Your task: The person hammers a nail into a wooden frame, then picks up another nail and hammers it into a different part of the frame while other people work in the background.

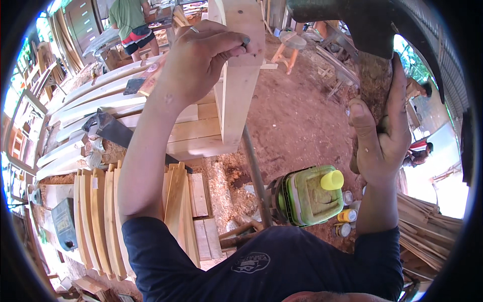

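My left hand (193,63) is closed in a pinch against the face of an upright pale wooden board (241,95). At its fingertips shows a small dark spot, too small to name. A few dark marks dot the board near the fingers. In my right hand (380,131), raised to the right of the board, is a hammer with a worn wooden handle (375,75) and a large dark head (347,22). The hammer's head is held apart from the board, close to the camera.
Curved wooden slats (95,216) lie stacked at the left, beside a dark jerrycan (64,224). A green container with a yellow cap (332,180) stands at lower right near small jars (347,215). An orange-legged stool (289,48) and another person (132,25) are farther off.
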Demonstrator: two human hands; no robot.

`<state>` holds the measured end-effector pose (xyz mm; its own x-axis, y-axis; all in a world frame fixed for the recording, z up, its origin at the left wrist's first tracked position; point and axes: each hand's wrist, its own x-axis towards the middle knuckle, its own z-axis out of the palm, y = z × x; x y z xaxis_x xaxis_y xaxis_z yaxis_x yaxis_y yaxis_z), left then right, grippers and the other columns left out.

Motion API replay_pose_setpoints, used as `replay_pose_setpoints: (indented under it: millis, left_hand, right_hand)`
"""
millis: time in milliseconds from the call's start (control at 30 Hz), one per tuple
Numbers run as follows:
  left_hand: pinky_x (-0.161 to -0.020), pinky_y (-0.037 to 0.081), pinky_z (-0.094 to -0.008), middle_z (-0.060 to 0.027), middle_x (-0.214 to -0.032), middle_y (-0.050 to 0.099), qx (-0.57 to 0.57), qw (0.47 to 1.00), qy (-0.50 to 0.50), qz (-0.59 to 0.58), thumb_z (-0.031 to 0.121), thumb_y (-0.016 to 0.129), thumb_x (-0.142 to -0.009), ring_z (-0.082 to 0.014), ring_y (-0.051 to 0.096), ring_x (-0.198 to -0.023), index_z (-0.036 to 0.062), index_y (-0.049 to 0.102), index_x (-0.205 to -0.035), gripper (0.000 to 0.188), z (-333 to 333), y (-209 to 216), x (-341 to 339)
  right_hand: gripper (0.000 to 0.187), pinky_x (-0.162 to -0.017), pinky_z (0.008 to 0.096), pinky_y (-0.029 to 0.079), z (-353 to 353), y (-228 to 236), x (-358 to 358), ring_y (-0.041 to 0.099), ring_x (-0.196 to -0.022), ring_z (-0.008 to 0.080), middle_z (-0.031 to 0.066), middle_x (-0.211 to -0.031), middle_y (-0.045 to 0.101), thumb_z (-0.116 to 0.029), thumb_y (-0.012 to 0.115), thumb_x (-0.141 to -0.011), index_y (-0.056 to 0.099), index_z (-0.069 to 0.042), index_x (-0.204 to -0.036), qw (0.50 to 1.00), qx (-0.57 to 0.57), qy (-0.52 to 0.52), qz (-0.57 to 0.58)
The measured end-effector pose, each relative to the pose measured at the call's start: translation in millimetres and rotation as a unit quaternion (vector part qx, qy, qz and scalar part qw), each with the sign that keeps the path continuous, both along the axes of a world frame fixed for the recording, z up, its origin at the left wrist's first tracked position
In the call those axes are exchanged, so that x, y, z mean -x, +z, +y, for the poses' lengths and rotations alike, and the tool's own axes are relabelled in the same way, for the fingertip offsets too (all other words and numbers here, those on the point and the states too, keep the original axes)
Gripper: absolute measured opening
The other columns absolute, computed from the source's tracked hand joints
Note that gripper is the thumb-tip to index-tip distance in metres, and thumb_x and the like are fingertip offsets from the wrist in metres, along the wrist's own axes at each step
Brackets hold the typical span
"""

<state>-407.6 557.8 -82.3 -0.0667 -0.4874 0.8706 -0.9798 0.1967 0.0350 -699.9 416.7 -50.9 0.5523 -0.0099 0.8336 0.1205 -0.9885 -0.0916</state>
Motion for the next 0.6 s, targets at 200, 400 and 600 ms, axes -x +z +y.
replay_pose_setpoints:
  millis: [200,400,600]
  left_hand:
    - [-0.08,0.051,-0.0366,-0.0005,-0.088,0.075,0.024,0.999,0.027,-0.026,-0.007,0.066,-0.077,-0.0202,0.071,-0.092,0.0125,0.073,-0.098,0.029,-4,-6,-8]
    - [-0.089,0.052,-0.0369,-0.0057,-0.094,0.074,0.032,0.997,0.037,-0.061,-0.006,0.068,-0.08,-0.0243,0.069,-0.096,0.007,0.074,-0.095,0.021,-2,-5,-2]
    - [-0.092,0.046,-0.0365,0.0079,-0.095,0.075,0.077,0.982,0.09,-0.15,0.003,0.074,-0.074,-0.0142,0.07,-0.096,0.0212,0.074,-0.095,0.027,-4,-12,-13]
  right_hand:
    - [0.071,-0.068,0.0209,0.047,9,1,3,0.057,-0.075,0.0078,0.0087,-0.105,0.066,-0.005,0.062,-0.097,0.025,0.006,-0.157,0.999,-0.041,-0.002,-0.008]
    - [0.071,-0.067,0.0232,0.049,26,2,2,0.06,-0.073,0.0108,0.0099,-0.097,0.067,-0.005,0.062,-0.096,0.025,0.005,-0.157,0.997,-0.08,-0.024,0.009]
    - [0.072,-0.085,0.0314,0.056,18,-10,-16,0.071,-0.09,0.0224,0.0189,-0.117,0.07,-0.011,0.068,-0.095,0.032,0.009,-0.153,0.973,0.103,-0.086,0.186]
